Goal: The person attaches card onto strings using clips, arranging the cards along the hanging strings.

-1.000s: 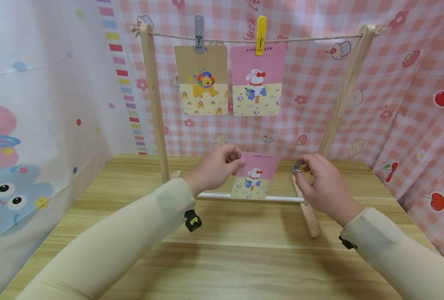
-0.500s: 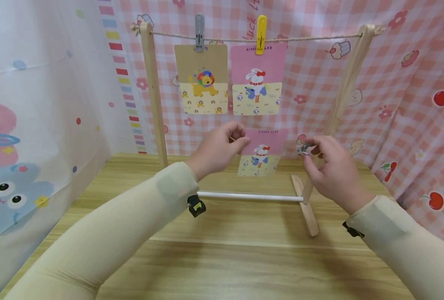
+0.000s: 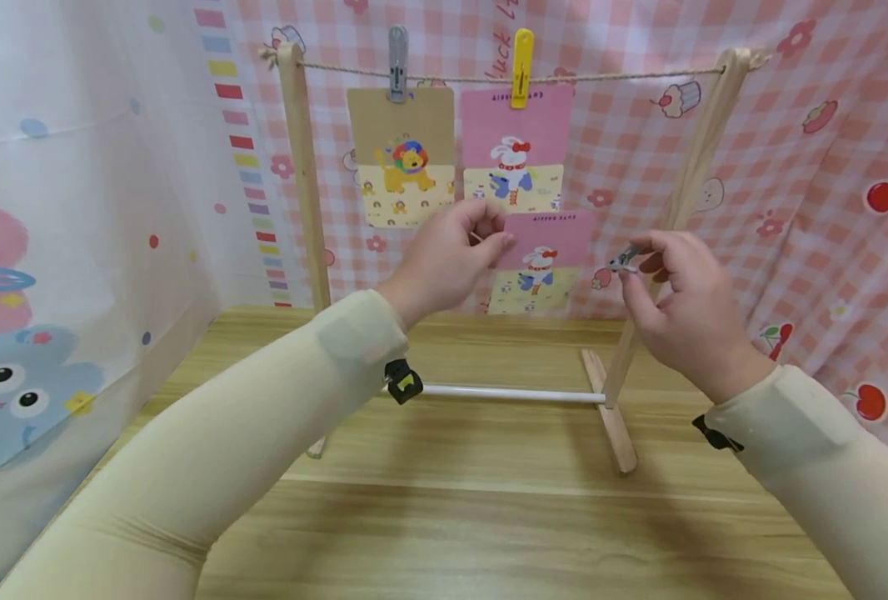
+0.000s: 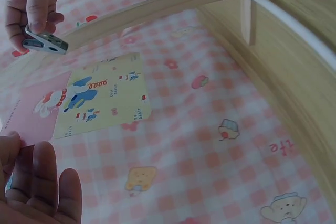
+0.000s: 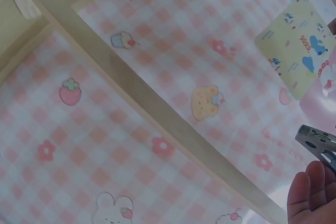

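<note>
My left hand (image 3: 447, 258) pinches a pink and yellow rabbit card (image 3: 540, 265) by its upper left edge. The card hangs in the air, overlapping the bottom of another rabbit card (image 3: 514, 158) in the head view. To its right, my right hand (image 3: 687, 300) holds a grey clothespin (image 3: 624, 258) between thumb and fingers, its tip pointing left toward the card. In the left wrist view the clothespin (image 4: 46, 43) sits apart from the held card (image 4: 100, 95). A yellow clothespin (image 3: 521, 71) fixes the hung rabbit card to a rope (image 3: 609, 79).
Left on the rope, a grey clothespin (image 3: 397, 65) holds a lion card (image 3: 402, 158). Two wooden posts (image 3: 305, 167) carry the rope, with a white bar (image 3: 515, 393) joining them low down. The frame stands on a wooden table (image 3: 489, 517) before a checked curtain (image 3: 639, 167).
Both hands have risen and shifted to the right, the left bringing the rabbit card up from near the white bar, the right bringing the grey clothespin.
</note>
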`<state>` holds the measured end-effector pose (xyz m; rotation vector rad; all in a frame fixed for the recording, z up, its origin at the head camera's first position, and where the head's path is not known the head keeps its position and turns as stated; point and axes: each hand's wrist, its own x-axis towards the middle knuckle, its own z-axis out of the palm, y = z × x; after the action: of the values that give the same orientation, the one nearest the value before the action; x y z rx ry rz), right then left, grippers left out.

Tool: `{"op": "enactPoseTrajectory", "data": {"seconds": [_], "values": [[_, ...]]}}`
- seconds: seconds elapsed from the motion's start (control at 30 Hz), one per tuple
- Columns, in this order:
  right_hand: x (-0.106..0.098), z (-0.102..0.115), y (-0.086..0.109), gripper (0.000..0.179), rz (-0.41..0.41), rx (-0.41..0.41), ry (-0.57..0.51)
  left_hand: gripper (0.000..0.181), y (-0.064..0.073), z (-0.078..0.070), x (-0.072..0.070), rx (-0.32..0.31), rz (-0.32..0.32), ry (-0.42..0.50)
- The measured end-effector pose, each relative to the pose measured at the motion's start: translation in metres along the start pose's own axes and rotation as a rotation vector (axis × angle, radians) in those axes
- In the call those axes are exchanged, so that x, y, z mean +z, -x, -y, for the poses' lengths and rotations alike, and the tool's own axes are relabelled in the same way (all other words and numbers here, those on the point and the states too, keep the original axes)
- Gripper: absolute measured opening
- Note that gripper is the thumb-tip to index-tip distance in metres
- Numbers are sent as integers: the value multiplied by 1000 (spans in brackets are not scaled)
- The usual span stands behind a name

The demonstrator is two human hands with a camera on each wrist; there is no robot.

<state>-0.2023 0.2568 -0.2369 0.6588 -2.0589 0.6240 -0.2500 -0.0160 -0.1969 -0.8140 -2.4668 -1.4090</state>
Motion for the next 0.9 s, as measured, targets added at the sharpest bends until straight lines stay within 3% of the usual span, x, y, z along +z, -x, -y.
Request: {"op": "enactPoseTrajectory", "data": {"seconds": [0.37,0.53,0.73,0.9], "values": [[-12,9,-24,30,-89,-28,-1,10,-14,-18,0,53,-50,-2],[-17,12,-34,30,-114,-15,-1,10,-20,-29,1,45,-83,-13],[-22,15,-47,28,-210,-8,3,10,-27,-44,0,59,-107,-7],[-28,19,-59,27,-226,1,28,10,-31,-55,1,36,-120,-10]]}}
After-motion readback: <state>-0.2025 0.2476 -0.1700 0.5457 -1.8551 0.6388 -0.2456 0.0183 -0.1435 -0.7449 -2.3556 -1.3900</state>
